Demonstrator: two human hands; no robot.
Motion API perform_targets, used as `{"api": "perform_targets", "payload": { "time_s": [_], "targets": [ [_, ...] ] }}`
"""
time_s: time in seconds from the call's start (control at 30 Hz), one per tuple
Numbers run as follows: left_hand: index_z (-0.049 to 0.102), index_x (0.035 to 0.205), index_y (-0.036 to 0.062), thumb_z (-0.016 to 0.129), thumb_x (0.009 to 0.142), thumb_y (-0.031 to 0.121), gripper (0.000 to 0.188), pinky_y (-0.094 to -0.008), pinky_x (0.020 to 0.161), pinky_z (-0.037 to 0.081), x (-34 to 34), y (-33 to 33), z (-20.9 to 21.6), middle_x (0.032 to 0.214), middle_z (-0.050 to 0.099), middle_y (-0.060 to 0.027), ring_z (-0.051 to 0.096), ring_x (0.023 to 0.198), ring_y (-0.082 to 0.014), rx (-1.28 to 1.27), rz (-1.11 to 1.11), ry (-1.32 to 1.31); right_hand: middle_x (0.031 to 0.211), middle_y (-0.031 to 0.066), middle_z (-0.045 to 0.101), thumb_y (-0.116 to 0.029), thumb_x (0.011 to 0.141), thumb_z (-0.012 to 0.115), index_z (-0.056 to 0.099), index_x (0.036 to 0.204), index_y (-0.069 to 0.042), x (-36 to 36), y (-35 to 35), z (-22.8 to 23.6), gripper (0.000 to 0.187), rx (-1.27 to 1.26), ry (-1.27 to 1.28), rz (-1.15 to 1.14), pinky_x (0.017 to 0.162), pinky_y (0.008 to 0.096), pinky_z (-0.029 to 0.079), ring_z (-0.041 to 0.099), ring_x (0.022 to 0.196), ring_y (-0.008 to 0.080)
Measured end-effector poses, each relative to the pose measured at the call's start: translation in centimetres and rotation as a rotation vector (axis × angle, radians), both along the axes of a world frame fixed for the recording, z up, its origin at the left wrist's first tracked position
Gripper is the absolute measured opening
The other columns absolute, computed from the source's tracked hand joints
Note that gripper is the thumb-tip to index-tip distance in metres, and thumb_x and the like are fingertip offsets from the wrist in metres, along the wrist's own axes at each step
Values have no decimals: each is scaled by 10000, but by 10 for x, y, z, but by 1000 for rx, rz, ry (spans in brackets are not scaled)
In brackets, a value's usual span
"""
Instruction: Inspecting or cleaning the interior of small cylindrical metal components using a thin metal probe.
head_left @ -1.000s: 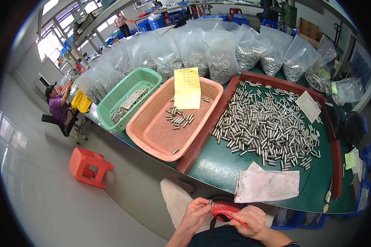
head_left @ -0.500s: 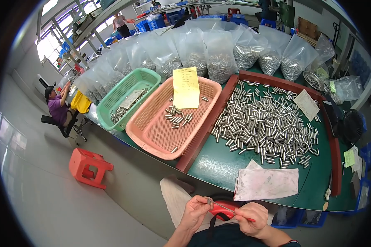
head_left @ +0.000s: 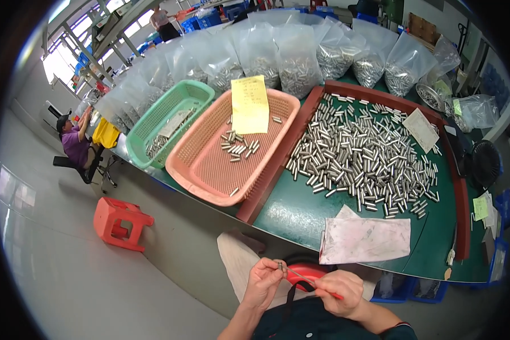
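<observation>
Over my lap, my left hand (head_left: 263, 283) pinches one small metal cylinder (head_left: 280, 265) upright between thumb and fingertips. Closed round a thin rod-like tool is my right hand (head_left: 342, 290); the tool has a red handle (head_left: 337, 296) and a slim metal shaft (head_left: 301, 276). The shaft's tip meets the cylinder or lies right beside it; I cannot tell which. Ahead on the green table lies a wide heap of similar metal cylinders (head_left: 362, 158) within a dark red wooden frame (head_left: 379, 94). A stained folded cloth (head_left: 368, 241) lies at the table's near edge.
Left of the frame stand a pink basket (head_left: 209, 195) with several cylinders and a yellow sheet (head_left: 250, 105), and a green basket (head_left: 136, 139). Filled clear bags (head_left: 297, 62) line the back. A red stool (head_left: 119, 222) is on the floor; a seated person (head_left: 76, 141) works far left.
The table and everything on it sit slightly higher in the picture. Both hands have shifted up a little, still holding the cylinder and the red-handled tool.
</observation>
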State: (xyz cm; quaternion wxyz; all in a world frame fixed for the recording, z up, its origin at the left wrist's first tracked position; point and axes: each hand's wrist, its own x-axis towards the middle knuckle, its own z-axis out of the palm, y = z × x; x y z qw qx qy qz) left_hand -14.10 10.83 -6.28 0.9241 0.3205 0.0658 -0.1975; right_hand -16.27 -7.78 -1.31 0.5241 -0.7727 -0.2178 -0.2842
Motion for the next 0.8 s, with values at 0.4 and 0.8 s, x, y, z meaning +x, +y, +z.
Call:
{"api": "perform_targets", "payload": {
  "time_s": [0.4, 0.8],
  "targets": [
    [527, 877, 30, 553, 814, 20, 70, -254, 710, 441, 0, -2, -18, 817, 579, -75, 542, 729, -134, 185, 168, 277, 745, 119, 602, -4, 664, 663, 571, 871, 10, -2, 4, -20, 228, -103, 58, 113, 544, 312, 484, 606, 648, 257],
    [544, 874, 56, 561, 819, 50, 59, -242, 707, 444, -3, 0, -25, 810, 585, -55, 543, 729, -121, 129, 91, 389, 765, 117, 607, -1, 655, 655, 574, 846, 11, 0, 5, -30, 208, -93, 100, 40, 552, 295, 471, 605, 662, 254]
  ]
}}
